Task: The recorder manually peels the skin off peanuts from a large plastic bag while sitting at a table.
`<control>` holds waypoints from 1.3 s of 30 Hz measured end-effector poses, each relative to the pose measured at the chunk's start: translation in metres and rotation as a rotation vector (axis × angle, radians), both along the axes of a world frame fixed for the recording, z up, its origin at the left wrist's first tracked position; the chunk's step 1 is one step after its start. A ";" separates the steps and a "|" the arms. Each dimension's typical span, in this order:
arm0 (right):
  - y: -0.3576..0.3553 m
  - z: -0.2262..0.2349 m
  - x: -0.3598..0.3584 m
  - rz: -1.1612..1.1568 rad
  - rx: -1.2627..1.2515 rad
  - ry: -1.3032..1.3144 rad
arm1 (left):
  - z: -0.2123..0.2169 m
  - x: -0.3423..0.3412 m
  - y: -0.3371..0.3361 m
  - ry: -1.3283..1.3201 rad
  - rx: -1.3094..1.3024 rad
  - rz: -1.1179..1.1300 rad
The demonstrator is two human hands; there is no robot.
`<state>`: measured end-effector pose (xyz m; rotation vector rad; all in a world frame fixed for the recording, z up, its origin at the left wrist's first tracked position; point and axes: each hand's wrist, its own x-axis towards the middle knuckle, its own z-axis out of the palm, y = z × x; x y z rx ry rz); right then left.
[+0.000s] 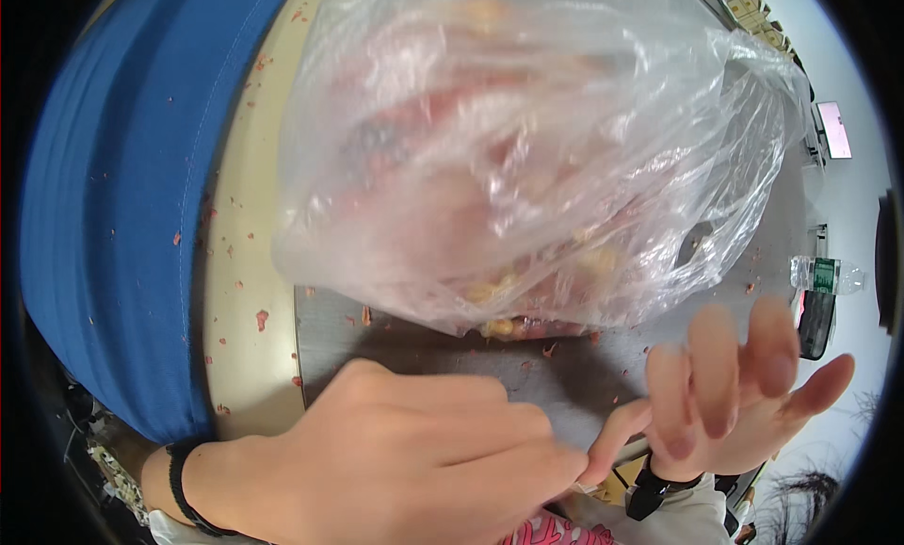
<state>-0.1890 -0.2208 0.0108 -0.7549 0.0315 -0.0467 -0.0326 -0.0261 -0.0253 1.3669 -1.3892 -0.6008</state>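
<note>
My left hand, with a black band at the wrist, is closed, its fingers curled and pressed together near the lower middle. What it holds is hidden; only a tiny whitish bit shows by its fingertips. Close on its right, my right hand has its fingers spread and slightly blurred, with one digit stretched to the left hand's fingertips. Beyond both hands stands a large translucent plastic bag. Reddish and yellowish pieces show through it, too blurred to name.
The bag sits on a dark grey surface beside a cream edge strip. Small reddish flakes are scattered over both. Blue fabric fills the left side. A clear bottle and a bright screen appear at right.
</note>
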 end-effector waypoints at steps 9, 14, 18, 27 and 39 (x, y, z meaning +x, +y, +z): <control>0.021 0.010 -0.002 -0.103 -0.142 -0.035 | 0.007 -0.006 0.015 0.063 -0.106 0.148; 0.001 -0.013 -0.024 -0.264 -0.123 -0.137 | 0.001 -0.026 -0.013 -0.167 -0.225 0.194; 0.039 -0.005 0.009 -0.368 -0.063 0.169 | 0.014 -0.029 -0.004 -0.536 -0.476 0.474; 0.141 0.092 -0.051 -0.431 0.112 -0.101 | 0.049 -0.080 0.028 -0.892 -0.469 0.464; 0.107 0.025 -0.078 -0.854 -1.989 -0.507 | 0.055 -0.172 0.085 0.668 -0.167 -0.139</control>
